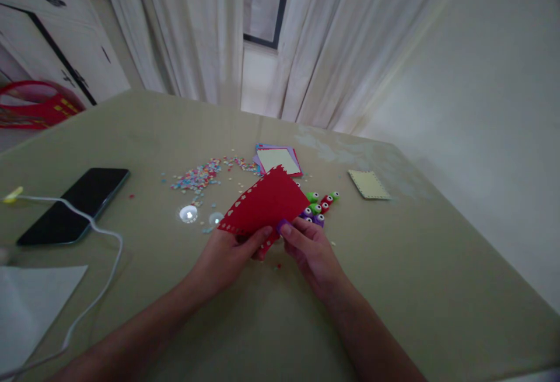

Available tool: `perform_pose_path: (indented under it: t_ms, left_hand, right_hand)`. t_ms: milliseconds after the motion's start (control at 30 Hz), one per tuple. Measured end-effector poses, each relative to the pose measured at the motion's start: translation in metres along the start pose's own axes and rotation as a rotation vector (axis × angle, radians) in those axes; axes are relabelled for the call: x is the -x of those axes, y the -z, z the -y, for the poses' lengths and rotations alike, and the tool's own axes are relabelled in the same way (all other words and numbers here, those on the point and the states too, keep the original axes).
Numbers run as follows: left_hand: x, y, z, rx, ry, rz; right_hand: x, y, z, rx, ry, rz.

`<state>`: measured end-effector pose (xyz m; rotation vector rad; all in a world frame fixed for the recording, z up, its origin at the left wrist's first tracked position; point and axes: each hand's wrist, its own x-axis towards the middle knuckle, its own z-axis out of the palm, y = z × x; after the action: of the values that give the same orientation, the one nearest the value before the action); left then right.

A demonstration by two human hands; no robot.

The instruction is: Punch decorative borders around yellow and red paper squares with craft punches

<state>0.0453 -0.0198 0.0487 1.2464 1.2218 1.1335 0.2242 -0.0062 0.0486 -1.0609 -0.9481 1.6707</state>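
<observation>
A red sheet of paper [269, 204] with a row of small punched holes along its left edge is held up above the table. My left hand [231, 251] grips its lower edge, thumb on top and fingers underneath. At the paper's lower right corner, my right hand [312, 253] pinches a small purple paper punch [283, 225], mostly covered by the fingers. Just behind that hand stand several small punches [315, 209] in green, red and purple, with eye-like white dots. Bits of punched confetti [199, 177] lie scattered in many colours beyond the paper.
Behind the red sheet lies a stack of coloured paper squares [280, 158]. A pale yellow square with a punched border [368, 185] is at the right. On the left are a black phone [76, 204], a white cable [111, 233] and white paper [32, 306].
</observation>
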Motion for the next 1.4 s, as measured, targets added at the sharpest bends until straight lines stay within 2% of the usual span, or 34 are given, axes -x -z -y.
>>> perform_pose_path:
  t_ms: [333, 633, 1400]
  left_hand:
    - [-0.0011, 0.0013, 0.0027, -0.031, -0.028, 0.015]
    - [0.0002, 0.0005, -0.0039, -0.045, -0.033, 0.041]
    - [-0.0024, 0.0031, 0.0036, -0.049, -0.027, 0.115]
  right_hand:
    - [0.0022, -0.0034, 0.005, 0.012, -0.009, 0.006]
    - [-0.0014, -0.0016, 0.0007, 0.03, -0.015, -0.023]
    - [-0.001, -0.0008, 0.0024, 0.115, 0.0, -0.02]
